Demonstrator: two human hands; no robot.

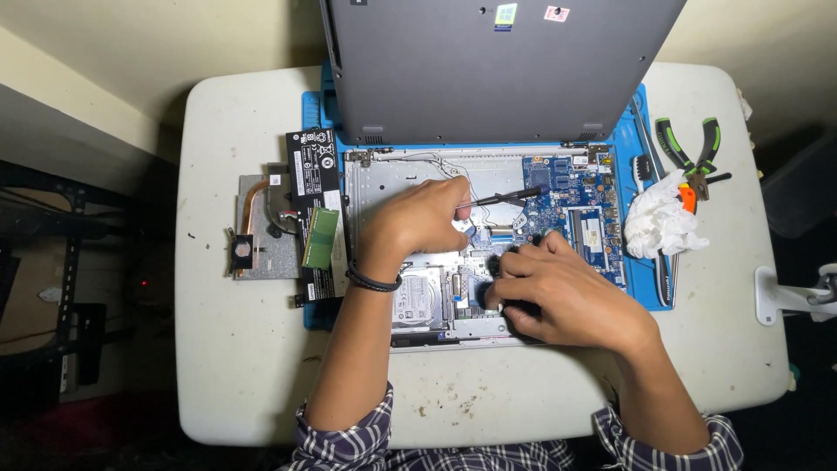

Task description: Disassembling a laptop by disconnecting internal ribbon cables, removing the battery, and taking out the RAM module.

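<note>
My left hand (418, 218) pinches a thin black tool (501, 198) — light, stiff — over the fragile motherboard (580, 205); my right hand (558, 292) presses near the table's (244, 349) front edge, grasp hidden.

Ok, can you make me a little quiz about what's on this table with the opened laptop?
1. True or false: the left hand holds a thin black tool over the blue circuit board of the open grey laptop.
2. Which thing lies to the right of the laptop? A) crumpled white tissue B) yellow cup C) red book
3. Fill in: the green-handled pliers lie on the white ____.

Key
1. True.
2. A.
3. Table. The right hand rests on the laptop's lower part, and the flat black battery pack lies to the left.
</note>
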